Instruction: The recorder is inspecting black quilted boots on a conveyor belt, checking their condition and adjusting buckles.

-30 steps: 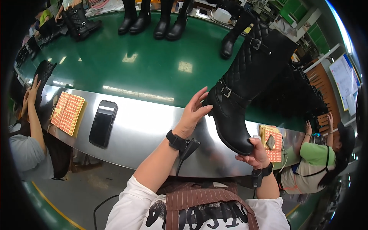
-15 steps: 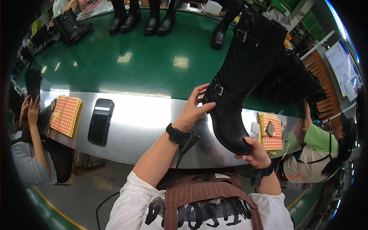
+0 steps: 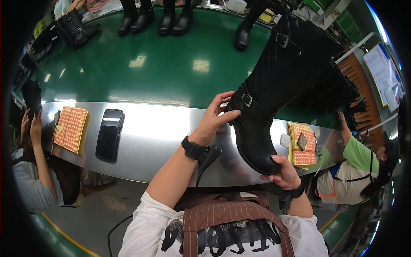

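Observation:
A tall black boot (image 3: 274,81) with two silver buckles is held up over the steel table edge, its shaft leaning away to the upper right. My left hand (image 3: 214,120) grips it at the heel and ankle strap, thumb on the near side and fingers behind. My right hand (image 3: 282,172) pinches the toe, thumb on top and fingers under the sole. The lower buckle (image 3: 247,100) faces me by the left thumb. The sole is mostly hidden.
Patterned paper stacks lie left (image 3: 71,129) and right (image 3: 303,145), near a black phone (image 3: 110,135). More black boots (image 3: 175,19) stand at the far edge of the green surface (image 3: 171,73). Co-workers sit left (image 3: 36,171) and right (image 3: 355,167); a pile of dark boots (image 3: 329,92) is at right.
The boot's shaft has tipped further to the right, with both hands keeping their grips at heel and toe. The whole view has shifted slightly.

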`<state>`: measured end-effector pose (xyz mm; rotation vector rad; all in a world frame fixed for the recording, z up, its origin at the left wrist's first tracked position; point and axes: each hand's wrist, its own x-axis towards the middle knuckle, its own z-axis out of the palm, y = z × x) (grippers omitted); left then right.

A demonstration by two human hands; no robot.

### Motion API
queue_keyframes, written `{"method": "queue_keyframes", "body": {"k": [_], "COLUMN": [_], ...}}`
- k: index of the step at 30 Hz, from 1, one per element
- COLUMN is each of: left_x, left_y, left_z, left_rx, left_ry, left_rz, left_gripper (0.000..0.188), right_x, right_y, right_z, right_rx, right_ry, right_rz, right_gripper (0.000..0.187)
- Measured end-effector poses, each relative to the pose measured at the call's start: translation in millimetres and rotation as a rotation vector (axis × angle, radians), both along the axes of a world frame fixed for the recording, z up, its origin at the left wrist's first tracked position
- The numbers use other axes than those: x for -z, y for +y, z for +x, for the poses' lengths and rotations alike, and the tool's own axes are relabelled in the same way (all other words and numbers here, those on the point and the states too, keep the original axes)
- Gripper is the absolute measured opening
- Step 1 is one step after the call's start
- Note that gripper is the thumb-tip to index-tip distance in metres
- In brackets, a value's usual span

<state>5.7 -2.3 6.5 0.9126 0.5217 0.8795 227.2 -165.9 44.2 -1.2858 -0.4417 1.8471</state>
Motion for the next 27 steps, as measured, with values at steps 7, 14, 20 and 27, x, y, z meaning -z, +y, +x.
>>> {"method": "queue_keyframes", "body": {"k": [7,14,20,27], "left_x": [13,26,21,13], "left_y": [6,20,9,-3], "left_z": [-3,-6,-8,11], "left_rx": [0.016,-0.033,0.178,-0.137], "left_ry": [-0.023,-0.075,-0.084,0.0], "left_rz": [0.159,0.065,0.053,-0.008], "left_gripper": [0.069,0.071,0.056,0.044], "right_x": [2,15,18,-12], "right_y": [0,-4,2,48], "right_z": [4,28,47,41], "right_rx": [-0.093,-0.044,0.014,0.255], "right_ry": [-0.059,0.187,0.316,-1.227], "right_rz": [0.044,0.07,-0.099,0.635], "right_gripper": [0.038,0.035,0.043,0.024]}}
